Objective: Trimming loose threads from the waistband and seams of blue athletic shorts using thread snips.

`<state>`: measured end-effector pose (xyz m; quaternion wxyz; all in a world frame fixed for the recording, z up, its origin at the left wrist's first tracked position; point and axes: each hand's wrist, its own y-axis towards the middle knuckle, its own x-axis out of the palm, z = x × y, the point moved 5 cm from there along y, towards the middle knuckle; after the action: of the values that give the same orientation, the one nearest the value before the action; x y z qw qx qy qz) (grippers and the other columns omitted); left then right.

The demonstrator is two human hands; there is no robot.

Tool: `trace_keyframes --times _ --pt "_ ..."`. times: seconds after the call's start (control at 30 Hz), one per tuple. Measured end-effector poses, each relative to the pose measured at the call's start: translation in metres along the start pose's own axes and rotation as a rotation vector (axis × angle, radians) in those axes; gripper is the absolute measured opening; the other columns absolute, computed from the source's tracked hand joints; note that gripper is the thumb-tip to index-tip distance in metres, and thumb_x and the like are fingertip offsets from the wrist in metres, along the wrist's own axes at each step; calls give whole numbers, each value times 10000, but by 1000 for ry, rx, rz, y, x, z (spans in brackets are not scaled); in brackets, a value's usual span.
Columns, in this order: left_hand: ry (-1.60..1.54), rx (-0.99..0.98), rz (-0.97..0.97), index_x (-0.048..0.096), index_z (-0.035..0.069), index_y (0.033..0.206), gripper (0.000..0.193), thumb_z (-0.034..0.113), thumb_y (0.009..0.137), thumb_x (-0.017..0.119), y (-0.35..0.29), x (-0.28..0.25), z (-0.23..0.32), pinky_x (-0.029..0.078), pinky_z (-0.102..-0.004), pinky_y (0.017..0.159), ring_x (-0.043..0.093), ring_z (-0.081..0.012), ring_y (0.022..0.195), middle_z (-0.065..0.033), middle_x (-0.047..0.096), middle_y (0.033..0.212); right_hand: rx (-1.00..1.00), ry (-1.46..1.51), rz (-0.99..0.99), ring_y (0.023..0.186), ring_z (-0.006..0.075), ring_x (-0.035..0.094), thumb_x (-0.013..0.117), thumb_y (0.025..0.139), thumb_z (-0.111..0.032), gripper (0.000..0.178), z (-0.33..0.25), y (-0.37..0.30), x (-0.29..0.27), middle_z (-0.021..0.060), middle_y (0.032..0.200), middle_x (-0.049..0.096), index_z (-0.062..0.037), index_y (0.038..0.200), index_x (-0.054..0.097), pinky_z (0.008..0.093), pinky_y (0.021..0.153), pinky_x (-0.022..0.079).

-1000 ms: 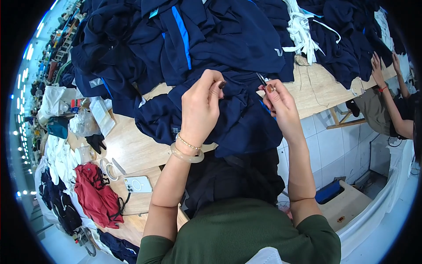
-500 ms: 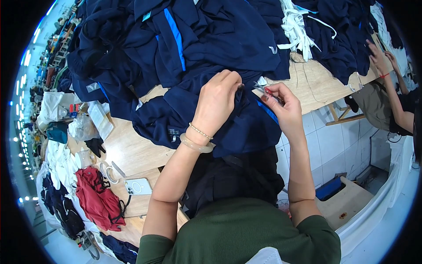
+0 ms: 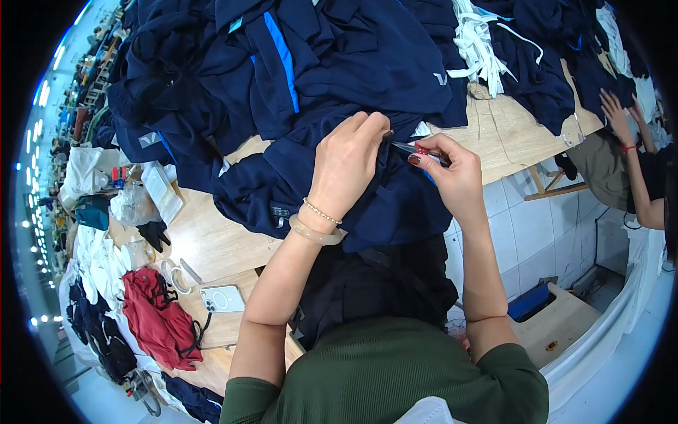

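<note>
My left hand [image 3: 345, 166], with a beaded bracelet and a pale bangle at the wrist, is closed in a pinch on the dark navy garment [image 3: 381, 212] that lies bunched over the table's front edge and my lap. In my right hand [image 3: 458, 175] is a pair of small thread snips [image 3: 402, 147], gripped between thumb and fingers. Their blades point left and end close to my left fingertips, over the cloth. Whether they touch a thread there is too small to tell.
A heap of navy garments [image 3: 353, 63] covers the far side of the wooden table [image 3: 205, 237]. White strips [image 3: 480, 53] lie on it. Left are a phone [image 3: 222, 299], a tape roll [image 3: 181, 277] and a red bag [image 3: 159, 318]. Another person's hands [image 3: 618, 116] work at far right.
My right hand has turned and brought the snips left, with their blades now at my left fingertips. My left hand keeps its place. The other person's hands at far right have shifted.
</note>
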<state>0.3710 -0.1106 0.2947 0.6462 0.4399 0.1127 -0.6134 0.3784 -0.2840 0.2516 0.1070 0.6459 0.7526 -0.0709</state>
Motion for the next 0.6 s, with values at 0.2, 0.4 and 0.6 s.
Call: trace_keyframes --times 0.2,0.4,0.6 --pt "-28 -21 23 594 41 925 22 43 906 603 -1 1 -1 500 -344 611 636 -281 703 -101 627 780 -27 70 15 740 115 631 764 806 -37 181 3 -3 4 90 823 700 48 947 688 254 689 496" --pt "1 -23 -11 612 19 954 45 25 911 597 0 0 0 498 -316 619 637 -272 685 -113 643 788 -100 -14 51 734 164 635 783 778 -53 202 -2 -2 3 109 830 693 34 938 697 276 681 496" --pt "16 48 16 612 24 920 37 19 884 617 3 -1 5 485 -334 643 605 -278 734 -90 594 805 -189 -120 99 761 232 650 792 754 -81 210 -9 -3 1 120 853 699 15 918 703 316 697 501"
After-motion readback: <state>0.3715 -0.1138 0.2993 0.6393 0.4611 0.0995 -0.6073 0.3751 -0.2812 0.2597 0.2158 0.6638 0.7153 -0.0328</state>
